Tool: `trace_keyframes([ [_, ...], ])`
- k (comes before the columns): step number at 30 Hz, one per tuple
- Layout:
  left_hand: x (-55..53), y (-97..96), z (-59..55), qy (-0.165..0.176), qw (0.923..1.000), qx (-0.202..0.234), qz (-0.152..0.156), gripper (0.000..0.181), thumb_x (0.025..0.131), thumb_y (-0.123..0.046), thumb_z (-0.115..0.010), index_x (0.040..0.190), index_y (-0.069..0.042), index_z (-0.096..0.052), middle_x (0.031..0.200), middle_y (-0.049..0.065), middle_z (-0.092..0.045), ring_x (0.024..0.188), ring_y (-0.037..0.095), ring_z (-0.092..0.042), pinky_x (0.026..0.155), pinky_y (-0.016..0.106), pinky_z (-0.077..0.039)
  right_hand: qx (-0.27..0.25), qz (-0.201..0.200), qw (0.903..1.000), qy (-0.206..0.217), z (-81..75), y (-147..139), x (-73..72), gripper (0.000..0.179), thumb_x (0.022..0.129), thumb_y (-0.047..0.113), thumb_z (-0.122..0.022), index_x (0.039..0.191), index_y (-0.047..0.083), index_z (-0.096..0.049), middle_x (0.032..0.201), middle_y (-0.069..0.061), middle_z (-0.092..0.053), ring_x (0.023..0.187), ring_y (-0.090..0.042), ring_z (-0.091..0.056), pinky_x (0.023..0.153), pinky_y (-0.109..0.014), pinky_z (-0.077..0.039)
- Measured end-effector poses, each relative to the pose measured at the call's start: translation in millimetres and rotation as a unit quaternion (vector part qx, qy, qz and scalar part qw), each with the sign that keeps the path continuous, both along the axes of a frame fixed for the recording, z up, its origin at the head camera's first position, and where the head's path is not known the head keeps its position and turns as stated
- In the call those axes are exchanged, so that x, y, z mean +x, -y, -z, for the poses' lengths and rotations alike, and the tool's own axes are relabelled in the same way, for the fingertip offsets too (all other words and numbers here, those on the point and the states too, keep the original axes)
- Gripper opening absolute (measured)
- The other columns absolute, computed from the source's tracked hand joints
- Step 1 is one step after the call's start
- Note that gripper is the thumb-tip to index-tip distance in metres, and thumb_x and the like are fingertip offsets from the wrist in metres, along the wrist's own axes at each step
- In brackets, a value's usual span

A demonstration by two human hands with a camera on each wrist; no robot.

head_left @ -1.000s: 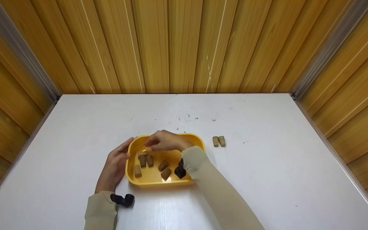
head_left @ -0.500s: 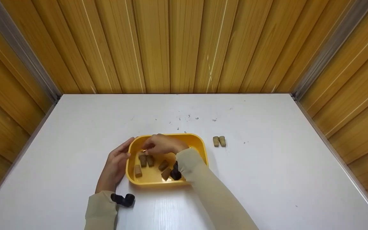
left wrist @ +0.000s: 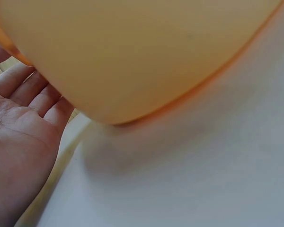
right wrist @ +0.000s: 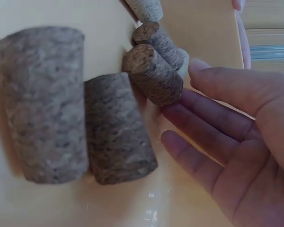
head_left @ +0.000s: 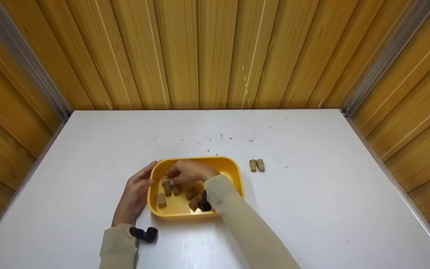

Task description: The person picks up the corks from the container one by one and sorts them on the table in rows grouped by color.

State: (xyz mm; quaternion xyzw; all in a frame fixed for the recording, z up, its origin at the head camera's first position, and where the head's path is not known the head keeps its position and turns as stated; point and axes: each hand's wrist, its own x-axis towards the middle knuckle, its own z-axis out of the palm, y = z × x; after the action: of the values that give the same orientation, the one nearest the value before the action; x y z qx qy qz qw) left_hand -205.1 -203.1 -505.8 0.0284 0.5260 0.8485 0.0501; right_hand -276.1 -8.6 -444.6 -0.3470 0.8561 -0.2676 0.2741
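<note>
Several cork stoppers lie in a yellow plastic tub [head_left: 196, 215]. My right hand [head_left: 189, 172] reaches into its far left part. There the thumb and fingers close around a pale stopper [right wrist: 182, 62], mostly hidden behind two darker stoppers [right wrist: 154, 78]. The other fingers spread by the near dark one. Another pale stopper [head_left: 161, 200] lies at the tub's left, and a brown pair [right wrist: 118, 127] lies closer to the right wrist camera. My left hand [head_left: 134, 192] rests on the tub's left outer wall, fingers nearly straight and thumb at the rim.
Two stoppers [head_left: 256, 165] stand side by side on the white table [head_left: 312, 205], right of the tub. Small dark crumbs [head_left: 220, 136] are scattered beyond it. Wood-look panels [head_left: 215, 56] wall the table at the back and sides.
My right hand has lowered slightly into the tub, its fingers coming down to the pale stopper, and its wrist has shifted left. The left hand and the tub stay nearly in place.
</note>
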Motion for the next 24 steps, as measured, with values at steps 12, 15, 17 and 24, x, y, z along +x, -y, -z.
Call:
trace_keyframes([
  [12,0.5,0.7,1.5,0.005,1.0000,0.008,0.003,0.057,0.088,0.008,-0.040,0.145,0.001,-0.037,0.137,-0.002,-0.055,0.130,0.010,-0.049,0.107,0.025,-0.042,-0.037,0.021,0.9984,0.037,3.6,-1.0,3.3,0.018,0.091,0.017,-0.064,0.105,0.021,-0.074,0.084,0.007,-0.070,0.076,-0.011,-0.061,0.074,-0.021,-0.053],
  [15,0.1,0.5,2.2,0.010,0.9998,0.015,0.002,0.057,0.089,0.009,-0.040,0.145,0.001,-0.037,0.137,-0.001,-0.056,0.130,0.011,-0.050,0.107,0.025,-0.043,-0.039,0.020,0.9984,0.036,3.5,0.4,4.3,0.017,0.091,0.018,-0.064,0.105,0.019,-0.074,0.085,0.005,-0.071,0.074,-0.013,-0.061,0.072,-0.021,-0.053],
  [17,-0.1,0.4,2.4,0.011,0.9997,0.020,0.002,0.057,0.088,0.009,-0.039,0.145,0.002,-0.038,0.137,0.000,-0.056,0.130,0.012,-0.050,0.107,0.025,-0.043,-0.036,0.016,0.9988,0.027,3.5,1.6,4.9,0.018,0.091,0.018,-0.065,0.106,0.017,-0.073,0.088,0.004,-0.072,0.074,-0.012,-0.061,0.072,-0.021,-0.052],
  [24,-0.4,0.0,2.2,0.015,0.9998,0.014,0.001,0.057,0.088,0.009,-0.039,0.145,0.001,-0.038,0.139,0.000,-0.054,0.131,0.011,-0.048,0.107,0.025,-0.042,-0.033,0.030,0.9976,0.052,4.2,3.8,7.8,0.024,0.089,0.015,-0.066,0.112,0.021,-0.071,0.098,0.003,-0.070,0.072,-0.012,-0.064,0.070,-0.023,-0.056],
])
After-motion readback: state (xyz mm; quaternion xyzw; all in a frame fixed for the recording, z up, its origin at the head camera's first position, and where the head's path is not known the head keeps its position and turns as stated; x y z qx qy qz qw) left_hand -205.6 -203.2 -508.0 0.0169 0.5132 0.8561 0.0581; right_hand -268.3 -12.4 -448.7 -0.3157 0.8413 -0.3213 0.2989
